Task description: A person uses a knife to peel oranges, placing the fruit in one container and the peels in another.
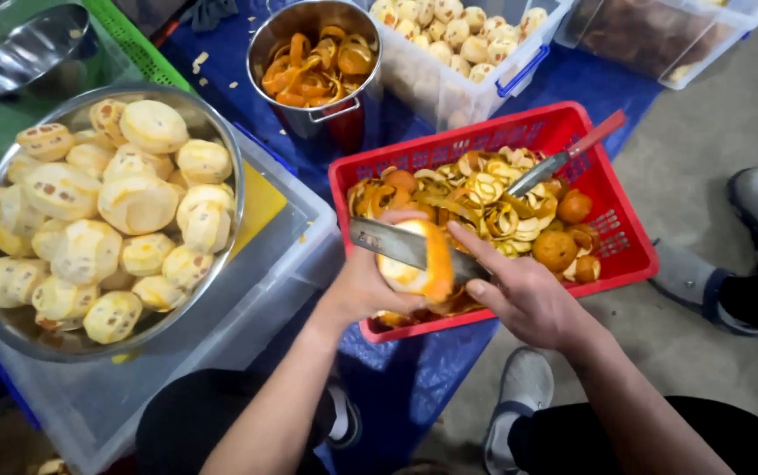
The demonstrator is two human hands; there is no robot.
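Observation:
My left hand (363, 286) grips a half-peeled orange (414, 264) over the near edge of a red plastic basket (625, 255). A strip of orange peel still clings to the fruit's right side. My right hand (524, 299) holds a broad steel knife (388, 242) whose blade lies across the orange, pointing left. The basket holds curls of orange peel (476, 198), a few whole oranges (555, 249) and a second knife with a red handle (564, 158).
A large steel bowl (221, 141) heaped with peeled oranges rests on a clear plastic tub (282, 264) at left. A steel pot (317, 114) of peel and a clear bin (449, 88) of peeled fruit stand behind. Another person's shoes (753, 198) are at right.

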